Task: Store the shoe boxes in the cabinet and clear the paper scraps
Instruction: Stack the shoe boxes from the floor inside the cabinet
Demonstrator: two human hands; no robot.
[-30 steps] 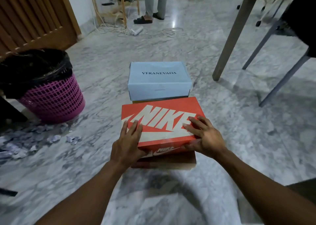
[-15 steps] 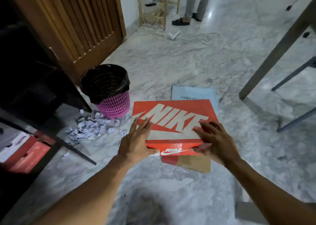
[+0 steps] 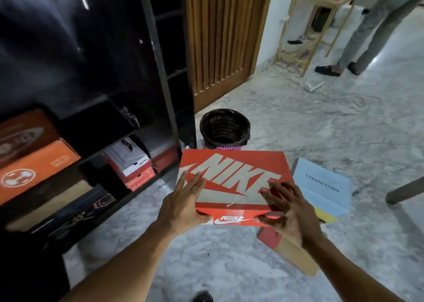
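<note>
I hold a red Nike shoe box (image 3: pixel 234 177) in the air between both hands. My left hand (image 3: pixel 181 205) grips its near left corner and my right hand (image 3: pixel 289 212) grips its near right corner. A brown cardboard box (image 3: pixel 296 258) lies on the floor under my right hand. A light blue shoe box (image 3: pixel 323 187) lies on the floor to the right. The black cabinet (image 3: pixel 158 56) stands open on the left, with several shoe boxes on its low shelves, among them an orange box (image 3: pixel 39 164) and a white and red box (image 3: pixel 130 161).
A pink bin with a black liner (image 3: pixel 223 127) stands behind the Nike box, beside the cabinet. A few paper scraps (image 3: pixel 163 187) lie near the cabinet's foot. A wooden door is at the back. A person's legs and cables are far right. A table leg (image 3: pixel 403 191) shows at the right edge.
Both hands have lifted the Nike box off the brown box and carried it left toward the cabinet. My view has swung left, so the cabinet shelves now fill the left side.
</note>
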